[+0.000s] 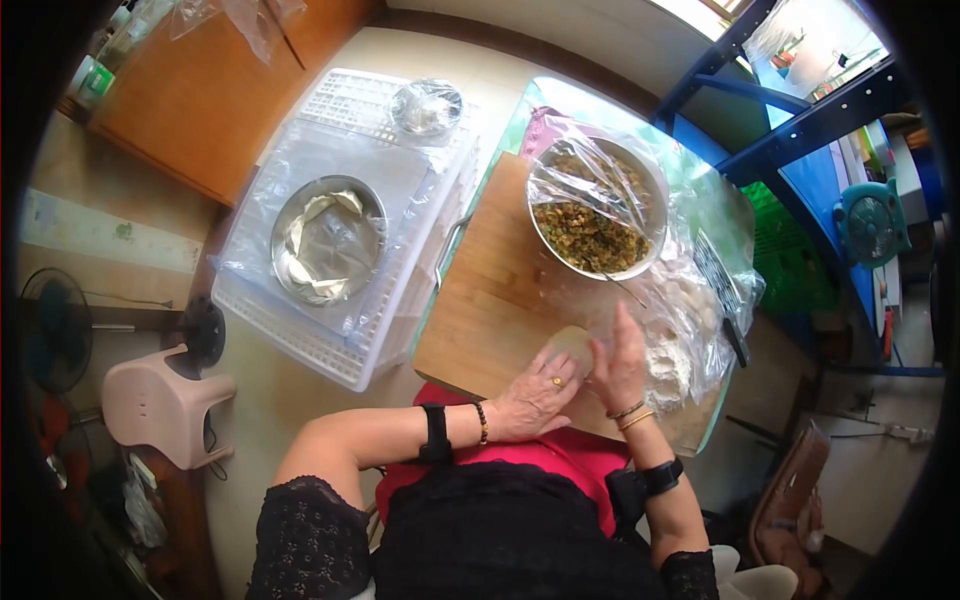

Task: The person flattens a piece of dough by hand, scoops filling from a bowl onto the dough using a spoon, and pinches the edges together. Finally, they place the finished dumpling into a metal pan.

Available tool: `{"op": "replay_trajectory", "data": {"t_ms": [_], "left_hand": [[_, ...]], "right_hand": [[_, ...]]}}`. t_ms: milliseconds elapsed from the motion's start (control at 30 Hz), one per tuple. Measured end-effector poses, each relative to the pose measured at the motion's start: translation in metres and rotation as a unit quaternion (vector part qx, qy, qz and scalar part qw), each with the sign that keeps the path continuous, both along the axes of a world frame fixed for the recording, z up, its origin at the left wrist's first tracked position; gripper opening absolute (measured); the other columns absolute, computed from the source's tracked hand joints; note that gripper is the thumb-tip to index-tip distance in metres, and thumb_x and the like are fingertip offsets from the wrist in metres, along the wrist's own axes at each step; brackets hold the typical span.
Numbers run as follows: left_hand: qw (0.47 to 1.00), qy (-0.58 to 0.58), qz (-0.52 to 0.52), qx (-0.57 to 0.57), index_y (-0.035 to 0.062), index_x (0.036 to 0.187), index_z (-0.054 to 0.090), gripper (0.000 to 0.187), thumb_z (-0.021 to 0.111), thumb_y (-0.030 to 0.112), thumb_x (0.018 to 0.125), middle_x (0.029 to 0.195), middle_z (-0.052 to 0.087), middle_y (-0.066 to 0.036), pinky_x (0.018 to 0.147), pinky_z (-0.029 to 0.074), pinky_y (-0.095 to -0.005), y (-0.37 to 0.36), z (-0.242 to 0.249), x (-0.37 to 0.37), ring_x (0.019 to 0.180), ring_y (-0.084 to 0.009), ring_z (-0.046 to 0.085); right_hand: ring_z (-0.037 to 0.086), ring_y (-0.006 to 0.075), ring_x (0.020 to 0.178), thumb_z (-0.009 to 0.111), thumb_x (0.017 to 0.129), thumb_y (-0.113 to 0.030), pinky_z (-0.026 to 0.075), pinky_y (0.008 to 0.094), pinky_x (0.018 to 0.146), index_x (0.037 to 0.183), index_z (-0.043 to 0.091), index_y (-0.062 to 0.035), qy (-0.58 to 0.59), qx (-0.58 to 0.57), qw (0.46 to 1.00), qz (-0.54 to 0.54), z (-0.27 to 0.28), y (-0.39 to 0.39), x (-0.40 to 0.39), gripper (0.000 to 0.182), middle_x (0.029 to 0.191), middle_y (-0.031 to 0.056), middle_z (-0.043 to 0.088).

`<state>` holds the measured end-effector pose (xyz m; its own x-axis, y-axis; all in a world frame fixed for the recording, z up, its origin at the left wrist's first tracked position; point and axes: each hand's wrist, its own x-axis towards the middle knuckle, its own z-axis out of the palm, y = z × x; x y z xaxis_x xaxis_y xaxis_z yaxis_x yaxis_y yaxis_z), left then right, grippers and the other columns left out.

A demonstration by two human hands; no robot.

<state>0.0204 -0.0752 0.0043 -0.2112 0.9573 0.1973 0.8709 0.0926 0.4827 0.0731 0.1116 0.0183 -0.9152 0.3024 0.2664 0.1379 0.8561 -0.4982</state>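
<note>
A flat, pale round dough wrapper point(571, 343) lies between my hands at the front of the wooden board point(480, 310). My left hand point(540, 397), with a ring on it, has its fingers on the wrapper's near left edge and seems to hold it. My right hand point(620, 365) is on the wrapper's right side, fingers stretched out, thumb close to its edge. Beyond them stands a steel bowl point(535, 228) of chopped filling point(590, 235), partly covered with clear plastic. A thin utensil handle point(627, 291) sticks out toward me.
White flour point(668, 368) and plastic film lie right of the board, beside a black-handled knife point(737, 342). To the left, a white plastic crate point(290, 335) carries a steel bowl point(378, 240) with pale dough pieces along its inside. A pink stool point(165, 405) stands further left.
</note>
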Motion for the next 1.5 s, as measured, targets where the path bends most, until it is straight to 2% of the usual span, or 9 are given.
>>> {"op": "replay_trajectory", "data": {"t_ms": [100,233,433,533,667,900,1200,1367,1500], "left_hand": [[1.0,-0.002,-0.012,-0.026,-0.003,0.126,0.05,0.068,0.064,0.046,0.081,0.136,0.043,-0.024,0.115,0.018,-0.0565,-0.001,-0.002,-0.001,0.134,-0.0389,0.035],[1.0,0.018,-0.013,-0.011,-0.0023,0.125,0.051,0.067,0.066,0.046,0.08,0.135,0.044,-0.024,0.115,0.017,-0.0575,-0.003,-0.002,-0.005,0.133,-0.0387,0.036],[1.0,-0.009,0.019,0.023,-0.0018,0.123,0.052,0.065,0.066,0.045,0.08,0.131,0.045,-0.023,0.115,0.019,-0.0578,-0.004,-0.004,-0.002,0.134,-0.0376,0.035],[1.0,-0.02,-0.003,-0.004,-0.0018,0.123,0.051,0.065,0.066,0.045,0.081,0.131,0.045,-0.023,0.114,0.02,-0.0576,-0.009,-0.003,-0.005,0.133,-0.0373,0.035],[0.999,-0.009,-0.02,-0.042,-0.0018,0.125,0.05,0.065,0.066,0.044,0.081,0.131,0.044,-0.023,0.113,0.022,-0.0577,-0.015,0.002,-0.01,0.133,-0.037,0.035],[0.999,-0.025,0.015,-0.018,-0.0028,0.127,0.049,0.065,0.066,0.042,0.082,0.131,0.044,-0.022,0.111,0.027,-0.0573,-0.007,0.001,-0.014,0.13,-0.0392,0.037],[0.996,-0.021,-0.079,-0.041,-0.0026,0.125,0.05,0.064,0.066,0.043,0.082,0.133,0.045,-0.023,0.112,0.026,-0.0556,0.004,0.006,-0.009,0.132,-0.0379,0.037],[0.997,0.006,-0.072,-0.021,-0.002,0.126,0.05,0.064,0.064,0.045,0.084,0.136,0.043,-0.023,0.113,0.023,-0.0559,-0.002,0.002,-0.005,0.135,-0.0381,0.035],[0.999,-0.002,-0.047,0.005,-0.0016,0.126,0.05,0.064,0.063,0.045,0.084,0.137,0.042,-0.024,0.114,0.02,-0.057,-0.001,-0.004,0.0,0.136,-0.039,0.033]], "right_hand": [[0.051,0.0344,0.116,0.07,0.081,-0.025,0.039,0.0444,0.093,0.139,0.041,-0.0004,-0.08,0.136,0.987,0.01,-0.003,-0.031,0.004,0.07,0.126,0.021,0.053],[0.051,0.0339,0.111,0.073,0.078,-0.03,0.038,0.0453,0.092,0.139,0.041,0.0002,-0.115,0.057,0.988,-0.088,-0.004,0.008,-0.019,0.076,0.118,0.0167,0.055],[0.055,0.0364,0.1,0.067,0.079,-0.007,0.041,0.0456,0.089,0.14,0.041,0.0019,-0.017,-0.029,0.998,-0.052,0.005,0.004,-0.011,0.067,0.111,0.0189,0.057],[0.053,0.0381,0.107,0.068,0.078,-0.014,0.041,0.0471,0.092,0.141,0.04,-0.0005,-0.054,0.101,0.992,0.049,0.014,-0.029,-0.003,0.07,0.12,0.0222,0.055],[0.052,0.0355,0.107,0.072,0.077,-0.029,0.039,0.0436,0.089,0.14,0.042,-0.0025,-0.071,0.137,0.988,-0.009,-0.001,-0.025,-0.021,0.075,0.119,0.0195,0.055],[0.053,0.0362,0.109,0.072,0.081,-0.023,0.042,0.0446,0.092,0.142,0.037,-0.0002,-0.01,-0.093,0.986,-0.141,-0.013,0.022,-0.028,0.074,0.113,0.0198,0.056],[0.051,0.0361,0.114,0.07,0.081,-0.019,0.037,0.0454,0.096,0.144,0.036,-0.0018,-0.097,0.048,0.994,0.014,0.013,-0.021,0.02,0.074,0.127,0.0214,0.052],[0.05,0.0356,0.114,0.075,0.077,-0.032,0.035,0.0456,0.097,0.143,0.036,-0.0026,-0.075,0.131,0.986,-0.067,-0.014,-0.002,0.005,0.082,0.124,0.0203,0.053],[0.052,0.0346,0.112,0.074,0.078,-0.031,0.036,0.0459,0.097,0.142,0.037,-0.0017,-0.076,0.009,0.985,-0.152,-0.008,0.026,-0.011,0.079,0.116,0.0186,0.055]]}}
